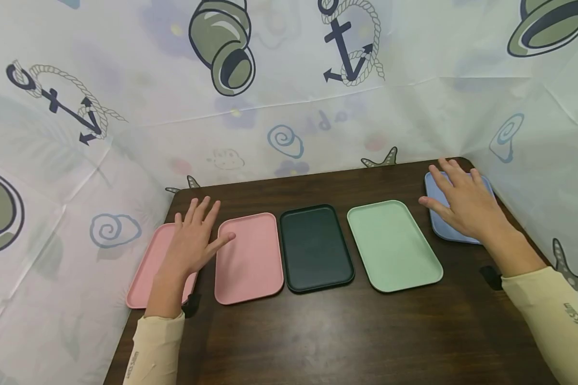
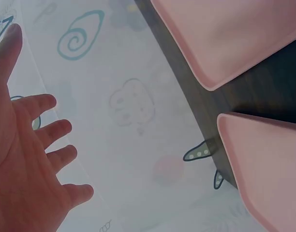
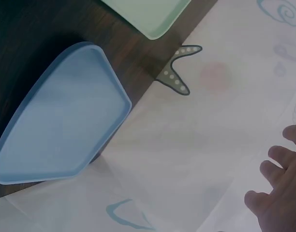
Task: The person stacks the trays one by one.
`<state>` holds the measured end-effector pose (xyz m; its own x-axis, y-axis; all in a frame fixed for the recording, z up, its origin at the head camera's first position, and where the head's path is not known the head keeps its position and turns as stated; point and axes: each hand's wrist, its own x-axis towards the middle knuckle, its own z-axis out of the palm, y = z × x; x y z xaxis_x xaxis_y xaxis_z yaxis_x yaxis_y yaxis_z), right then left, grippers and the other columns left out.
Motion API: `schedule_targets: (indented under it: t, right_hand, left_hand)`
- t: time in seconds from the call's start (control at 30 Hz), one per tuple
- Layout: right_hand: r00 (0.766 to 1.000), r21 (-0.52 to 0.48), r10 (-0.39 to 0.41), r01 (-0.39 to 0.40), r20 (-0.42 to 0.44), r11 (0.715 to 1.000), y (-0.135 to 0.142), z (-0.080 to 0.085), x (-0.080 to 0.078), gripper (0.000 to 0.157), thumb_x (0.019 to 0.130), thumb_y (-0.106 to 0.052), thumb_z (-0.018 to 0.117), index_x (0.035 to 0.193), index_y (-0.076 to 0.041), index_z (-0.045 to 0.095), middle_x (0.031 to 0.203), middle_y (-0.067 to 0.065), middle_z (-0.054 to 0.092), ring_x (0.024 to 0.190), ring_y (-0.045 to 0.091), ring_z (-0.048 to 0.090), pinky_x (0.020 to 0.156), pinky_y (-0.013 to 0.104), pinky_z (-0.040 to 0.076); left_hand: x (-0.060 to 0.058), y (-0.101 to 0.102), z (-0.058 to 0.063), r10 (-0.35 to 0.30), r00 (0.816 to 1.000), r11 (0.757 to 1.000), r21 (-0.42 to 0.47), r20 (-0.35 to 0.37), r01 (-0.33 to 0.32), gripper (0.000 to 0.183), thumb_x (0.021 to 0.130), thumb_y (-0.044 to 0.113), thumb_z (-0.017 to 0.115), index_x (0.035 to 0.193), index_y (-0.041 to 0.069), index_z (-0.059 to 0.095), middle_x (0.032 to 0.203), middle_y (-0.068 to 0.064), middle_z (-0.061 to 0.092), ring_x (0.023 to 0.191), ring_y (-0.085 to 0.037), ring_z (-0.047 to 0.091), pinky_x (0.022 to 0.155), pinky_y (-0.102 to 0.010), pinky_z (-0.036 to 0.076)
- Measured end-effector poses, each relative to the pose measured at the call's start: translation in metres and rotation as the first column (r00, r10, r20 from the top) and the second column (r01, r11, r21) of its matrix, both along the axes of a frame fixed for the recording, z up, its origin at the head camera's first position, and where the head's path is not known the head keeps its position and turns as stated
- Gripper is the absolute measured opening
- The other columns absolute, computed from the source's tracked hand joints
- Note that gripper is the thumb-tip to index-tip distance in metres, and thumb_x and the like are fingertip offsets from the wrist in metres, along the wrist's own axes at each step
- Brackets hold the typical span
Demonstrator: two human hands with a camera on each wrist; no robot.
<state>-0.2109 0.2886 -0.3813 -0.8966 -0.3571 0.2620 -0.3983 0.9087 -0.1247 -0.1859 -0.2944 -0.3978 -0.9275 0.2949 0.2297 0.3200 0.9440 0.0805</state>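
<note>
My left hand [image 1: 190, 243] hovers with spread fingers over the leftmost pink tray [image 1: 149, 259], hiding part of it. Its thumb reaches across the edge of a second pink tray [image 1: 250, 267]. On the right, my other hand [image 1: 469, 206] is held out above a blue tray [image 1: 444, 229] and covers much of it. Both hands hold nothing. The left wrist view has the left palm [image 2: 22, 159] with fingers apart, away from the two pink trays. In the right wrist view the blue tray [image 3: 66, 116] lies left of the right hand's fingers [image 3: 283, 157].
Between the hands, a dark green-black tray [image 1: 315, 248] and a light green tray [image 1: 395, 246] lie in the row. All trays rest on a dark brown wooden table [image 1: 318, 337]. A white printed cloth [image 1: 289, 96] hangs behind and along both sides.
</note>
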Motion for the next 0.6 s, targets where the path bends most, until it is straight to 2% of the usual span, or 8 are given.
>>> schedule_targets:
  t: [0.17,0.27,0.4,0.5,0.6]
  right_hand:
    - [1.000,-0.006,-0.001,0.001,0.004,1.000,-0.003,-0.001,0.002,0.077,0.097,-0.047,0.047,0.153,-0.005,0.016,0.157,0.022,0.011,0.144,0.039,0.008,0.111,0.059,0.000]
    - [1.000,-0.019,0.002,-0.002,0.000,1.000,-0.007,0.000,0.004,0.075,0.097,-0.047,0.048,0.152,-0.004,0.020,0.154,0.024,0.019,0.143,0.041,0.014,0.111,0.060,0.007]
    - [1.000,-0.074,-0.005,0.006,0.019,0.997,-0.018,0.000,0.008,0.074,0.096,-0.046,0.049,0.151,-0.003,0.024,0.148,0.027,0.031,0.134,0.046,0.030,0.106,0.059,0.022]
    - [0.996,-0.138,-0.026,0.038,0.084,0.990,-0.031,-0.004,0.014,0.074,0.096,-0.050,0.047,0.151,-0.005,0.025,0.142,0.028,0.040,0.125,0.047,0.041,0.098,0.059,0.033]
    - [0.988,-0.203,-0.031,0.062,0.154,0.977,-0.048,-0.010,0.020,0.072,0.097,-0.052,0.044,0.149,-0.005,0.029,0.127,0.025,0.055,0.109,0.041,0.056,0.086,0.056,0.043]
  left_hand:
    - [0.000,0.003,-0.002,-0.001,1.000,1.000,-0.003,0.004,0.001,0.086,0.088,0.064,0.049,0.154,0.017,0.020,0.158,-0.014,0.018,0.146,-0.035,0.005,0.102,-0.072,0.011]
    - [0.000,0.006,-0.004,0.002,1.000,1.000,-0.002,0.012,-0.002,0.085,0.088,0.065,0.048,0.153,0.017,0.021,0.157,-0.014,0.019,0.146,-0.034,0.006,0.103,-0.072,0.012]
    - [-0.002,0.013,-0.008,0.005,1.000,1.000,0.018,0.017,-0.005,0.084,0.088,0.065,0.048,0.153,0.017,0.024,0.156,-0.014,0.022,0.145,-0.034,0.009,0.103,-0.071,0.011]
    - [-0.004,0.019,-0.014,0.004,1.000,0.999,0.037,0.016,-0.005,0.083,0.088,0.065,0.049,0.152,0.017,0.028,0.154,-0.014,0.026,0.144,-0.035,0.013,0.104,-0.070,0.012]
    - [-0.007,0.027,-0.020,-0.005,1.000,0.999,0.042,0.011,0.004,0.081,0.088,0.063,0.051,0.150,0.016,0.031,0.151,-0.014,0.030,0.141,-0.036,0.022,0.103,-0.069,0.016]
